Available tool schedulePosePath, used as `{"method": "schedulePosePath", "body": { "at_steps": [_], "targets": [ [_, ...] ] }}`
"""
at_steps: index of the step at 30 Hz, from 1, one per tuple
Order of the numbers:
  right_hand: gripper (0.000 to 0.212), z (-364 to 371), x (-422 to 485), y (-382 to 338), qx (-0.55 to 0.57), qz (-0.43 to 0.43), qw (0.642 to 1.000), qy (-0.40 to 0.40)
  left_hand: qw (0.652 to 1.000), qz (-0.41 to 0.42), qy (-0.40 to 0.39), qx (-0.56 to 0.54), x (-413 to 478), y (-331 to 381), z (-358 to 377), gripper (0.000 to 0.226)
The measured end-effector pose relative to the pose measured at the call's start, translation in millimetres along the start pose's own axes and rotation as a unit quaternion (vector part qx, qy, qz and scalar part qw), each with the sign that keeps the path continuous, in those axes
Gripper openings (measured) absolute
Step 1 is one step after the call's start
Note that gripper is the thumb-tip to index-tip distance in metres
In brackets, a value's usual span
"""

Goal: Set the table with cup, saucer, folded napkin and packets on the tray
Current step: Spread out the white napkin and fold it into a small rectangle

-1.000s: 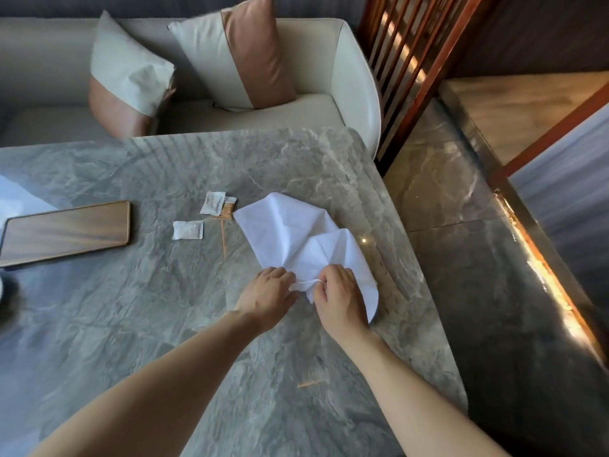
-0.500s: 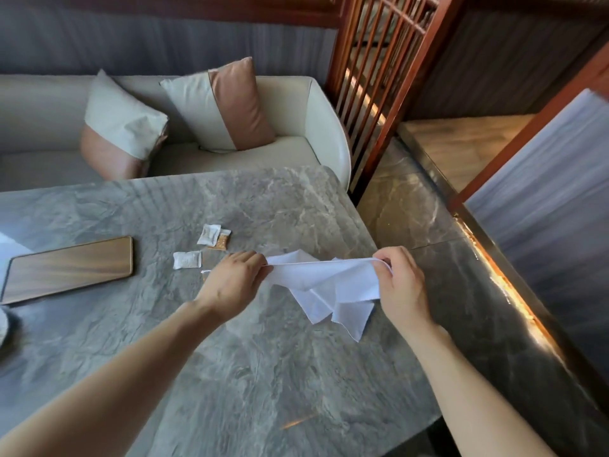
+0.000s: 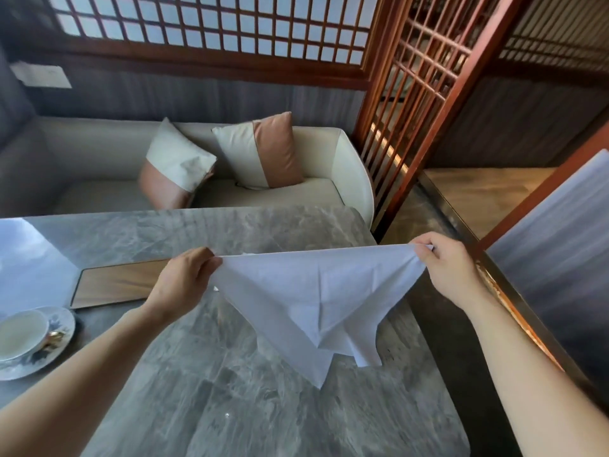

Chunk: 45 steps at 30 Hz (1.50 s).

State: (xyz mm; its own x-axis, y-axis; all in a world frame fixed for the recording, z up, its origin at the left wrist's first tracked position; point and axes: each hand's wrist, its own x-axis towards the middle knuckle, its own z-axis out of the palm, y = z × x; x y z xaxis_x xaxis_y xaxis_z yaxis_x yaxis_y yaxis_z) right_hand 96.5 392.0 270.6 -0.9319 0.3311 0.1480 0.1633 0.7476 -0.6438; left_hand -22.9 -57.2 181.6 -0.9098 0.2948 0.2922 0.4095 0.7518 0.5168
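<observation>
Both the left hand (image 3: 186,278) and right hand (image 3: 445,272) pinch the napkin (image 3: 313,298) taut above the table (image 3: 230,407); uneven tension could skew its fold, or a dangling corner could sweep toward the cup (image 3: 19,331) at 9 o'clock.

Head camera looks forward and down (close) over table (image 3: 263,407).

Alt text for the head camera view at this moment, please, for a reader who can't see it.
Two bare hands, left hand and right hand, hold a white napkin stretched in the air above a grey marble table. A wooden tray and a cup on its saucer sit to the left.
</observation>
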Motion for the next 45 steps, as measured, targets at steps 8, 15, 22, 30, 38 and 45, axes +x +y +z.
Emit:
{"method": "schedulePosePath", "body": {
  "at_steps": [8, 15, 22, 30, 38, 45],
  "targets": [
    [0.029, -2, 74, -83, 0.193, 0.029, 0.979, 0.052, 0.923, -0.157, 0.167, -0.307, 64, 9, -75, 0.034],
    [0.023, 2, 112, -141, 0.285, -0.003, 0.957, 0.06, 0.88, -0.152, 0.238, -0.381, 95, 3, -154, 0.025],
    [0.017, 39, 74, -129, 0.369, -0.019, 0.929, 0.02, 0.889, -0.116, 0.264, -0.357, 18, -12, -161, 0.025],
    [0.015, 142, -40, -30, 0.273, 0.041, 0.958, -0.072, 0.882, -0.248, 0.201, -0.345, -154, -76, -69, 0.03],
    [0.02, 227, -173, 57, 0.183, 0.187, 0.953, -0.149, 0.856, -0.418, 0.067, -0.297, -306, -104, 19, 0.028],
    [0.026, 243, -226, 93, 0.142, 0.211, 0.956, -0.145, 0.862, -0.445, 0.022, -0.242, -364, -100, 35, 0.04]
  ]
}}
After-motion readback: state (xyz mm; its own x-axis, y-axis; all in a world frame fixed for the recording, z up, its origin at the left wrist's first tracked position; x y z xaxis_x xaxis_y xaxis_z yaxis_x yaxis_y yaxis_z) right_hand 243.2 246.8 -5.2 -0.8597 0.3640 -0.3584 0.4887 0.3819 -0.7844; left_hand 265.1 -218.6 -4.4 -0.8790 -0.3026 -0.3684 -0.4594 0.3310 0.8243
